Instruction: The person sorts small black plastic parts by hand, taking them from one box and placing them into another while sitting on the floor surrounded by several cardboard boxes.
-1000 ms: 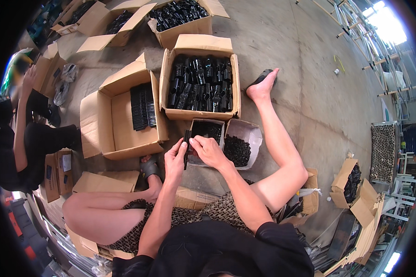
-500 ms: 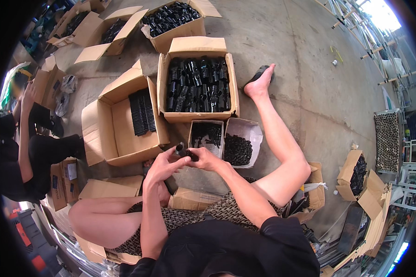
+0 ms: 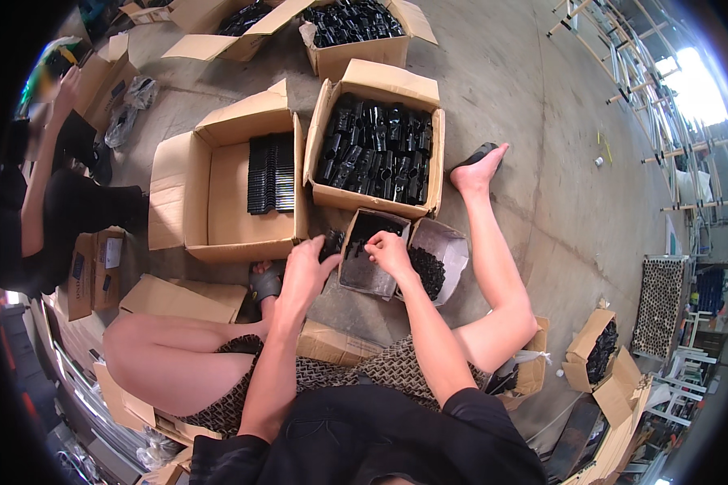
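Note:
My left hand [image 3: 306, 271] holds a short black tubular fitting [image 3: 332, 242] beside the left wall of a small open box [image 3: 372, 280]. Over that box, my right hand [image 3: 391, 254] has its fingers pinched together; whatever lies between the fingertips is too small to make out. Dark small pieces are heaped at the far end of this box. A second small box [image 3: 458, 246], touching it on the right, contains many small black parts [image 3: 427, 271]. Just beyond stands a big carton [image 3: 372, 204] filled with black tubular fittings [image 3: 374, 153].
To the left, an open carton [image 3: 230, 202] has black parts stacked in neat rows [image 3: 272, 174] along its right side. More cartons [image 3: 360, 58] of black parts stand farther off. Another person [image 3: 89, 190] sits at the far left. Metal racks [image 3: 663, 121] line the right.
My right hand has left the black fitting and moved right, over the small box. My left hand keeps the fitting. The view has shifted, so the cartons appear farther right.

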`<state>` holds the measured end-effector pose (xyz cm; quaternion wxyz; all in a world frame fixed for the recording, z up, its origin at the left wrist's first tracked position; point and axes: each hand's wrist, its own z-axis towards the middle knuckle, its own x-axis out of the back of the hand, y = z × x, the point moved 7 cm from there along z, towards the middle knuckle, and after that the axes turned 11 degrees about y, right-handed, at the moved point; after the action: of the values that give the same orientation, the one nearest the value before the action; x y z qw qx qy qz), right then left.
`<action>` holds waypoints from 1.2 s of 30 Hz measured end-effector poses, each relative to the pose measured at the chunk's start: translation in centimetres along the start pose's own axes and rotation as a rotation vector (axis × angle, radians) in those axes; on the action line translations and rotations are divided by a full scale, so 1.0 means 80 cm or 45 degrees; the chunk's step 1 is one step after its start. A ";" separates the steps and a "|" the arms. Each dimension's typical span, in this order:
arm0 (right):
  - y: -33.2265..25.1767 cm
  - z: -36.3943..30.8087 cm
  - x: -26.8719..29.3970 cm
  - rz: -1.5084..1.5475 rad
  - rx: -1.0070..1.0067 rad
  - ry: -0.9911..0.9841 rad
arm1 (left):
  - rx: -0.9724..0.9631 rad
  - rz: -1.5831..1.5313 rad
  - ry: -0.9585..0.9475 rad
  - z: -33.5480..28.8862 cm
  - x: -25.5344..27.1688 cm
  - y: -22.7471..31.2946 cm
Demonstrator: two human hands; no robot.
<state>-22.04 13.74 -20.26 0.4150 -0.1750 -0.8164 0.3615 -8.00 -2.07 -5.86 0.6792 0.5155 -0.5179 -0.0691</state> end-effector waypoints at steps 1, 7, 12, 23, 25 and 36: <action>0.001 0.005 -0.011 -0.165 0.100 0.040 | -0.085 0.186 -0.028 -0.005 -0.009 -0.010; -0.001 -0.002 -0.061 -0.570 0.216 0.244 | 0.047 0.560 -0.559 -0.056 -0.075 -0.055; 0.004 -0.015 -0.050 -0.524 0.336 0.330 | -0.115 0.414 -0.316 -0.047 -0.069 -0.042; -0.157 -0.078 0.078 0.169 0.754 0.063 | -0.224 0.205 0.092 -0.021 -0.031 0.009; -0.155 -0.087 0.060 0.021 0.911 0.139 | -0.275 0.211 0.100 -0.023 -0.033 0.014; -0.160 -0.112 0.053 0.166 1.065 0.382 | -0.345 0.183 0.167 -0.030 -0.021 0.035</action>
<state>-17.17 11.56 -4.94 0.5402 -0.0939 -0.5181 0.6565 -8.17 1.77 -4.61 0.7779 0.3842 -0.4941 -0.0557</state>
